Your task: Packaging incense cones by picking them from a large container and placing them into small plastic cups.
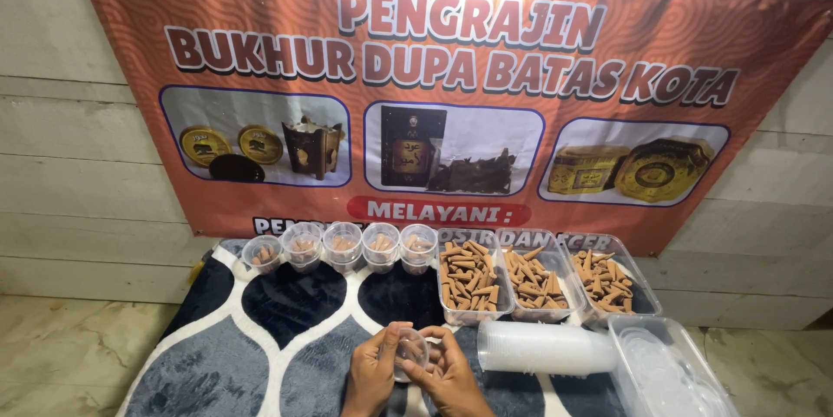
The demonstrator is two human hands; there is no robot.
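1. Nearest to us, our left hand (371, 375) and right hand (451, 378) meet at the bottom edge of the view, both closed around a small clear round plastic cup (409, 352).
2. We clamp that cup between the fingers of both hands: the left fingers curl over its left side, and the right thumb and fingers press on its right side. We cannot tell whether anything lies inside it.
3. We hold the cup just above a dark blue and grey patterned mat with white curving lines (286, 330), which covers the surface in front of us.
4. Just to the right of our hands lies a sideways stack of clear plastic cups (542, 348), its far end touching a clear rectangular plastic tub (668, 369) that holds round clear lids.
5. Further back, three clear rectangular trays of brown cone-shaped pieces (534, 282) stand side by side, touching one another.
6. Left of the trays we see a row of five small clear cups with brown pieces inside (343, 248), set close together along the mat's far edge.
7. Behind everything, an orange printed banner with three product pictures (451, 96) hangs on a pale plank wall (69, 139).
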